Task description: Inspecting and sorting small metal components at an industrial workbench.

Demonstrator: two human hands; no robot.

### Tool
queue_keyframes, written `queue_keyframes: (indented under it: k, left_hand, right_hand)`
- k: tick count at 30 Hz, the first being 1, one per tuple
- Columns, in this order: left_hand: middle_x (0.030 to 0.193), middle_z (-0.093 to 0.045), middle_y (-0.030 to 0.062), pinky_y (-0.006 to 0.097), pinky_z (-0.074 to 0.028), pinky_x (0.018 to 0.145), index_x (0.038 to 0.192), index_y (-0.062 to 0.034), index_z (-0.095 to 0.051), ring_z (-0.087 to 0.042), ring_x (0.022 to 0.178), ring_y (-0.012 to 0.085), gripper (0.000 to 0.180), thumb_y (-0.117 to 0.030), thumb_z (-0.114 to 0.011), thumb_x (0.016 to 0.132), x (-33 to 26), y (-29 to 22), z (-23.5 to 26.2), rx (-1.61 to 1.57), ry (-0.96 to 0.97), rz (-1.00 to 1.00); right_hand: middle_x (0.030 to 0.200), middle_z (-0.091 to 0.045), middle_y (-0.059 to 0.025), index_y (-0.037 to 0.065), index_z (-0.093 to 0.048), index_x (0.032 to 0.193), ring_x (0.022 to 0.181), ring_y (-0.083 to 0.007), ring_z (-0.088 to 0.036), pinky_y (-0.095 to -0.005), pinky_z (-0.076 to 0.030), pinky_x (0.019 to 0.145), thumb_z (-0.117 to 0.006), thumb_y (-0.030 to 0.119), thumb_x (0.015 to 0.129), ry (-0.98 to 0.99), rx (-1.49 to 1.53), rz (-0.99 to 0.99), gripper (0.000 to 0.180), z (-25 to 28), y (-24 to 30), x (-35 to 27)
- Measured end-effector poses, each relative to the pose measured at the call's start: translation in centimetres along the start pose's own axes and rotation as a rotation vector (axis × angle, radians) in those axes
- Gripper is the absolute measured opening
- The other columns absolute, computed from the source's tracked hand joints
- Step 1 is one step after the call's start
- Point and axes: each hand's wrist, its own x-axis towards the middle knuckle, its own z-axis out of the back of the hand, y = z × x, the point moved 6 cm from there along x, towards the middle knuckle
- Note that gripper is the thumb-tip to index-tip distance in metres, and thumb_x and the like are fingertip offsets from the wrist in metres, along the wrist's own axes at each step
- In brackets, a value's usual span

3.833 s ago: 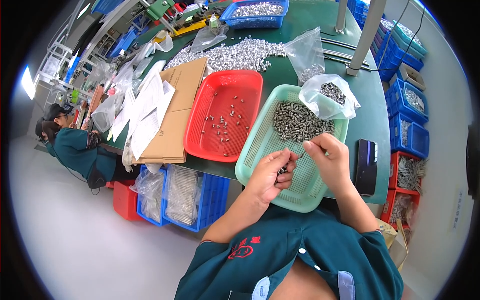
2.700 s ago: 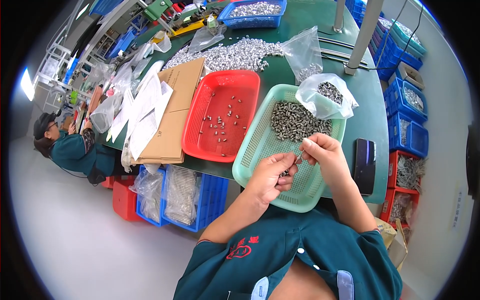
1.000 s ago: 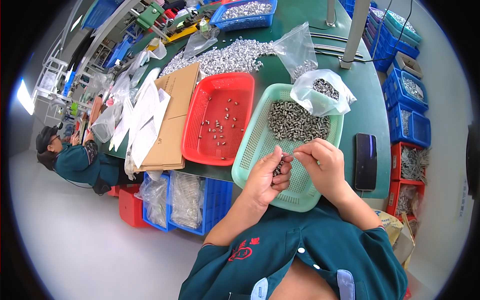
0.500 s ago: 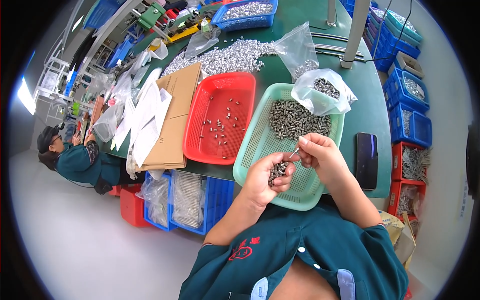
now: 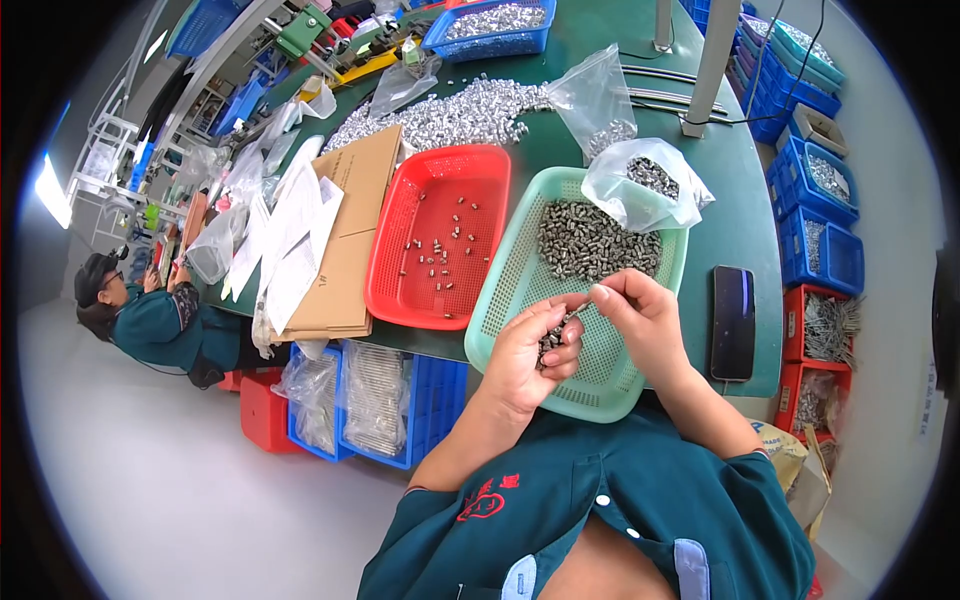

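My left hand point(image 5: 522, 358) is curled around a handful of small dark metal cylinders point(image 5: 550, 343), over the near part of a mint-green mesh basket point(image 5: 480, 330). Close to its fingertips, my right hand point(image 5: 648, 318) is closed in a pinch on a thin metal piece point(image 5: 579, 311), whose tip reaches to the left thumb and forefinger. What the tip touches is too small to make out. Behind my hands, the basket holds a heap of the same cylinders point(image 5: 595, 240). A clear plastic bag point(image 5: 610, 195) with more cylinders rests on its far rim.
Left of the green basket sits a red basket point(image 5: 385, 290) with scattered cylinders. Flat cardboard point(image 5: 350, 260) and papers point(image 5: 300, 235) lie beyond it. A black phone point(image 5: 733, 325) lies at right. Shiny silver parts point(image 5: 460, 112) are piled at the back. A co-worker point(image 5: 150, 325) is at far left.
My right hand has turned slightly and its fingertips have moved a little down and left, closer to the left hand. The left fingers have curled further over the cylinders.
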Motion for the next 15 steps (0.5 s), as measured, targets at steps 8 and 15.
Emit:
queue_keyframes:
  k: [8, 15]
  left_hand:
    - [0.071, -0.048, 0.003, 0.018, -0.027, 0.041, 0.112, -0.0015, -0.053, -0.035, 0.048, 0.0056, 0.025, -0.012, -0.046, 0.091, -0.4, -0.5, -0.3, 0.095, -0.083, -0.104]
    - [0.071, -0.048, 0.0032, 0.018, -0.027, 0.042, 0.112, -0.0011, -0.053, -0.035, 0.048, 0.0056, 0.024, -0.012, -0.046, 0.091, -0.5, -0.6, -0.8, 0.135, -0.118, -0.156]
  right_hand:
    - [0.065, -0.056, -0.0069, 0.002, -0.058, 0.072, 0.055, -0.0199, -0.052, -0.0294, -0.04, 0.048, -0.069, 0.002, 0.071, -0.072, -0.522, 0.752, 0.011, -1.1, 5.3, -1.6]
    - [0.063, -0.055, -0.0072, 0.003, -0.059, 0.072, 0.055, -0.0221, -0.052, -0.0309, -0.041, 0.048, -0.07, 0.0, 0.067, -0.076, -0.477, 0.686, 0.012, -0.8, 4.7, -1.5]
